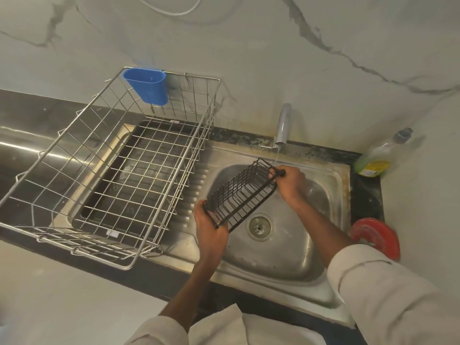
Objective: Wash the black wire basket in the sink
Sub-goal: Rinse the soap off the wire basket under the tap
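Black wire basket (pixel 240 192): held over sink (pixel 331 247), under tap (pixel 283 125)
Left hand (pixel 211 229): gripped near end
Right hand (pixel 290 181): gripped far end

Pale beige long sleeves (pixel 388 295), rolled cuffs, bare forearms

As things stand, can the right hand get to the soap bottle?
Probably not yet: the right hand grips the far end of the black wire basket. The path to the soap bottle on the counter looks clear once it lets go.

Dark countertop (pixel 368 200) bears steel sink (pixel 343 185), bottle (pixel 378 158), red disc (pixel 378 236).
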Available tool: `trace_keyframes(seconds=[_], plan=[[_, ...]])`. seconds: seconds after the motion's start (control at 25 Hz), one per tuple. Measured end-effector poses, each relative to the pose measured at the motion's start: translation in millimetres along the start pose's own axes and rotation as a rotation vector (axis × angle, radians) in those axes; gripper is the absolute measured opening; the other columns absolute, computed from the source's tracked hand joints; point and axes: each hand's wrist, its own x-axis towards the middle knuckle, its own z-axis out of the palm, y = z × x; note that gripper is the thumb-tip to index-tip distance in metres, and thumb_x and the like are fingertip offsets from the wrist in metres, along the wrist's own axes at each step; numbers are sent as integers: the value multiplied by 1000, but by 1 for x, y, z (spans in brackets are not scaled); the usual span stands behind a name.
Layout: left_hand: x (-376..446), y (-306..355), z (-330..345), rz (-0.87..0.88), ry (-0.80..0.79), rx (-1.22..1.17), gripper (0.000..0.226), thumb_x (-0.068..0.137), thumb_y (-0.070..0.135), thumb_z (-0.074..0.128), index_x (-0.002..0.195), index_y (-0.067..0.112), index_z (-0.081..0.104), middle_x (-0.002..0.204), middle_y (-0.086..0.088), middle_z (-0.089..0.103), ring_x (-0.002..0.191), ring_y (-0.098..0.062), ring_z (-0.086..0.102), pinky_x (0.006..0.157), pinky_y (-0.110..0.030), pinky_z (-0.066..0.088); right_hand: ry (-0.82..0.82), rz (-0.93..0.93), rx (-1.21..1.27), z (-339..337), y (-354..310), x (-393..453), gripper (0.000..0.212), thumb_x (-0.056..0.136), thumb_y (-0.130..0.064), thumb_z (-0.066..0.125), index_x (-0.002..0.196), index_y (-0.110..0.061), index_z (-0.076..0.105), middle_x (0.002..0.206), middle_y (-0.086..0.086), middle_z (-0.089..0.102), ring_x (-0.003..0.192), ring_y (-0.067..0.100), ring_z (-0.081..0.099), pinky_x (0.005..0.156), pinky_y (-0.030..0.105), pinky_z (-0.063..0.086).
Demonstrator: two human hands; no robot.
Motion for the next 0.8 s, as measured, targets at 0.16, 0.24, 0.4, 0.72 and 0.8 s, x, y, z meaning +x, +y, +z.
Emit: trace_keyframes(seconds=[0.16, 0.24, 0.4, 0.72, 0.8], plan=[[-9, -14, 6, -57, 22, 2, 54, 97, 14, 56, 136, 47, 38, 127, 13, 59, 117, -14, 61, 99, -54, 57, -55, -17, 69, 1, -1, 3, 17, 91, -21, 79, 107, -25, 82, 97, -7, 80, 89, 12, 74, 87, 39, 62], [-11, -15, 8, -92, 26, -7, 57, 98, 7, 53, 140, 43, 38, 130, 11, 60, 120, -17, 61, 103, -53, 55, -88, 1, 103, -3, 7, 4, 20, 90, -16, 79, 108, -25, 82, 99, -7, 80, 91, 12, 75, 88, 43, 63], [-6, -15, 16, -136, 10, 4, 75, 85, -7, 49, 149, 30, 40, 131, 6, 62, 121, -19, 62, 105, -51, 55, -110, 27, 218, -20, 15, -9, 26, 97, -6, 69, 117, -21, 78, 109, -4, 79, 99, 9, 71, 97, 32, 57], [-3, -12, 22, -107, 57, -13, 81, 76, -13, 55, 146, 25, 42, 131, 5, 61, 121, -17, 61, 106, -48, 55, -266, 268, 650, -14, 11, -1, 32, 89, -11, 51, 111, -13, 74, 110, -2, 80, 119, 31, 67, 111, 59, 45], [-9, -11, 24, -104, 81, -2, 83, 72, -14, 61, 143, 26, 43, 127, 6, 59, 118, -15, 60, 103, -42, 56, -277, 276, 675, -3, 5, 3, 24, 97, -19, 58, 115, -11, 72, 113, 3, 79, 119, 25, 68, 111, 54, 46]])
